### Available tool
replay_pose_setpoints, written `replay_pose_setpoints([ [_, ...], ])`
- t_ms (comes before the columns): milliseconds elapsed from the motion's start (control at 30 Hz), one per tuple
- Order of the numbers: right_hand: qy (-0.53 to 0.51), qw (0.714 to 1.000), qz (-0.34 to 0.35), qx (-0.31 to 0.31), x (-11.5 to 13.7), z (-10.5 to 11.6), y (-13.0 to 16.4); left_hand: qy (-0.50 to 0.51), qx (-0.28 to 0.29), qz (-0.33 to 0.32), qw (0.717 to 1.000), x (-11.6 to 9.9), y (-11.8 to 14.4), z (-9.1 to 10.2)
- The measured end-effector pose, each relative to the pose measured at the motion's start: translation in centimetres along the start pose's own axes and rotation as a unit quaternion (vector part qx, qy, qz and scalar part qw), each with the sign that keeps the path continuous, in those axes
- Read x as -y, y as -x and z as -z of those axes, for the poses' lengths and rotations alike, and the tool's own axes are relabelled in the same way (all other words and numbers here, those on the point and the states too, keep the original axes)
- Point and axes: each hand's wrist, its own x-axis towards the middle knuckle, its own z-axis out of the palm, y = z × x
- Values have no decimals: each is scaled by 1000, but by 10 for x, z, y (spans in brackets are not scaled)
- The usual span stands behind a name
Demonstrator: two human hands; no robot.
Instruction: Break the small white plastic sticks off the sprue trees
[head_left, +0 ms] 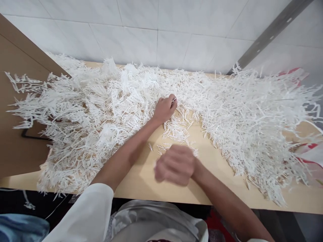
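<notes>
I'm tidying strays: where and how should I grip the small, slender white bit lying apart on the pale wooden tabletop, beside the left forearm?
Probably pinch the small white bit across its middle, from above and the near side: it looks slim, lying flat with bare pale tabletop before it.

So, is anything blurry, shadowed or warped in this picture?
Head view: the right hand is smeared, while the left hand looks sharper; soft shadows fall on the table; the white strands seem stretched toward the right edge.

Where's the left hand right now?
In the head view, the left hand is near centre, at the white heap, beyond and slightly left of the right hand.
</notes>
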Motion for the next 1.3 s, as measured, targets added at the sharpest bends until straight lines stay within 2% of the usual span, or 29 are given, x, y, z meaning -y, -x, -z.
replay_pose_setpoints([
  [33,-35,998,50,18,14,-5,-3,0,1,1,1000,0,0,0],
  [100,-76,993,86,14,35,-11,-4,1,1,0,1000,0,0,0],
  [133,-86,992,90,31,40,-12,-2,2,1,-1,1000,0,0,0],
  [233,-69,996,22,57,40,2,2,7,1,-5,1000,1,0,0],
  [333,-32,994,-105,25,29,25,10,10,0,-7,1000,2,-1,-1],
  [367,-26,984,-177,-16,27,31,14,10,1,-6,1000,2,-1,-1],
  [400,-9,965,-246,-92,25,36,20,10,2,-4,1000,2,-1,-1],
  [433,25,944,-256,-207,24,40,27,10,3,-3,1000,2,-1,-1],
  [467,63,921,-264,-281,24,42,35,10,5,-3,1000,2,-1,-1],
  [500,89,900,-275,-327,24,43,43,9,7,-3,1000,1,-1,-1],
  [533,109,888,-285,-344,25,44,51,6,8,-3,1000,1,-1,-1],
  [667,152,889,-278,-330,21,50,64,-8,8,-5,1000,0,-1,-1],
  [833,169,894,-232,-343,-9,61,34,-9,3,-10,1000,0,0,-2],
  [867,164,890,-247,-347,-17,61,28,-9,3,-10,1000,0,1,-2],
  [1000,118,859,-388,-313,-52,47,28,-10,5,-12,1000,0,1,-1],
  [1067,74,841,-505,-179,-68,34,44,-7,5,-9,1000,0,1,-1],
  [1133,21,799,-595,-81,-80,21,63,3,4,-6,1000,0,0,0],
  [1200,-33,760,-649,-30,-90,11,78,17,6,-7,1000,1,0,0],
  [1300,-61,739,-670,-20,-100,4,86,30,16,-19,999,1,0,0],
])
